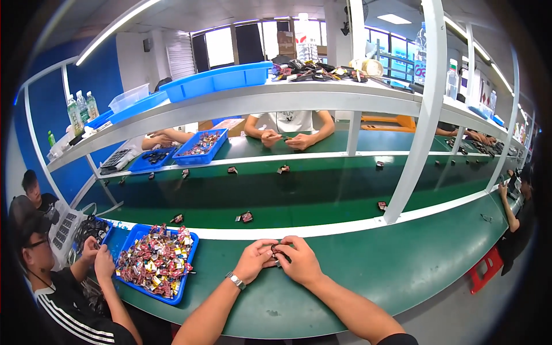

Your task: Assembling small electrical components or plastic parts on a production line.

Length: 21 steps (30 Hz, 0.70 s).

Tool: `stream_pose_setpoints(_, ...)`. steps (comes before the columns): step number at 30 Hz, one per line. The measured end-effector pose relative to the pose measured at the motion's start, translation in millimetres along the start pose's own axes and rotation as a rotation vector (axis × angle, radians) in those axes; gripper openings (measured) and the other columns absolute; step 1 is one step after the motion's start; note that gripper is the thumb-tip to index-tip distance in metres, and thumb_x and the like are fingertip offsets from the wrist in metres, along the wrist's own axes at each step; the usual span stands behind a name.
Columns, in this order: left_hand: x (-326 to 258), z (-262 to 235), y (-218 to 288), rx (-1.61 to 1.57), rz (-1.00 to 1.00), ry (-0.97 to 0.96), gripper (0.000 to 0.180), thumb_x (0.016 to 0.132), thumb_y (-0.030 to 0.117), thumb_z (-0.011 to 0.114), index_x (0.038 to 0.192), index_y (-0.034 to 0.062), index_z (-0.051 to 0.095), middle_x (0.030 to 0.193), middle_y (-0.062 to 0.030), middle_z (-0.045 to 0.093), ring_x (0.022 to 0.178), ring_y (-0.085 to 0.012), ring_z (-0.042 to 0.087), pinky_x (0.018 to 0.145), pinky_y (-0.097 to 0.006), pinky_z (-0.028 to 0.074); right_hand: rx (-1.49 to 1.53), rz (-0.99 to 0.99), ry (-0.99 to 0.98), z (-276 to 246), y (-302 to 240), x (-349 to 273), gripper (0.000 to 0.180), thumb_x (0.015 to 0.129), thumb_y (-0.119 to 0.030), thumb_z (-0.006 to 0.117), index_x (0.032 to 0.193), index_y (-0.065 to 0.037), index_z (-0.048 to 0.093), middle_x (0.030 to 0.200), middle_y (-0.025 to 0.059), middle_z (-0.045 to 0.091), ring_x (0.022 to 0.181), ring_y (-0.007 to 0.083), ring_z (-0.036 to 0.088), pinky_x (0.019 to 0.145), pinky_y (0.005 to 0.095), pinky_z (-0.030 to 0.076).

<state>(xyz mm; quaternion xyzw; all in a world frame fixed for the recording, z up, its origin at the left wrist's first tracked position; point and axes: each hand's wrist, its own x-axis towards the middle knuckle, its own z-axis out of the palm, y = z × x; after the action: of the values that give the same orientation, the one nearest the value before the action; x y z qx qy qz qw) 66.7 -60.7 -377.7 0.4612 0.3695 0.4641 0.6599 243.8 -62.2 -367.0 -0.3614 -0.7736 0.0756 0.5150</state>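
Note:
My left hand, with a metal watch band on its wrist, and my right hand meet over the green table. Both are closed, fingertips together, on a small dark electronic part. The fingers cover most of that part, so its exact kind does not show. To the left of my hands, a blue tray rests on the table. Heaped in it are many small red circuit-board pieces with white, yellow and black bits.
Beyond a white rail, a green conveyor belt carries scattered small parts. A white shelf post rises ahead on the right. Blue trays stand on the overhead shelf. A co-worker sits close on my left; another works opposite.

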Motion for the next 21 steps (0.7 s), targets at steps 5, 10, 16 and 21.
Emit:
stream_pose_setpoints(5, -0.2, 3.7, 2.6, 0.0, 0.004, -0.006, 0.029, 0.1, 0.002, 0.045, 0.129, 0.0003, 0.049, 0.12, -0.0131, 0.063, 0.107, -0.019, 0.064, 0.091, -0.032, 0.057, -0.061, 0.014, -0.032, 0.1, -3.3, -2.1, 0.013, 0.081, -0.009, 0.071, 0.094, -0.007, 0.069, 0.1, 0.0055, 0.062, 0.085, 0.0227, 0.064, 0.069, 0.0353, 0.055)
stream_pose_setpoints(10, -0.3, 2.0, 0.3, 0.011, -0.006, 0.01, 0.028, 0.1, 0.002, 0.044, 0.128, -0.0003, 0.049, 0.118, -0.0129, 0.063, 0.107, -0.0198, 0.064, 0.092, -0.033, 0.057, -0.078, -0.02, 0.017, 5.6, -0.6, -3.6, 0.017, 0.078, -0.008, 0.075, 0.095, -0.007, 0.071, 0.099, 0.0074, 0.063, 0.081, 0.0228, 0.066, 0.069, 0.0341, 0.055)
stream_pose_setpoints(16, -1.1, 5.6, 4.2, -0.008, -0.006, 0.026, 0.026, 0.099, 0.003, 0.048, 0.124, 0.0009, 0.052, 0.116, -0.0115, 0.065, 0.104, -0.0185, 0.065, 0.088, -0.032, 0.057, -0.074, -0.01, 0.035, 8.6, 0.8, -1.0, 0.013, 0.081, -0.01, 0.071, 0.094, -0.008, 0.068, 0.098, 0.0051, 0.062, 0.089, 0.023, 0.063, 0.069, 0.0356, 0.055)
stream_pose_setpoints(21, -1.0, 9.4, -0.5, 0.064, 0.05, 0.093, 0.022, 0.098, 0.005, 0.053, 0.12, 0.0008, 0.055, 0.113, -0.011, 0.066, 0.1, -0.0177, 0.066, 0.081, -0.031, 0.058, -0.045, 0.025, 0.004, 6.9, -1.2, 0.9, 0.016, 0.08, -0.008, 0.071, 0.096, -0.008, 0.069, 0.099, 0.0055, 0.062, 0.09, 0.0235, 0.063, 0.07, 0.0352, 0.056)
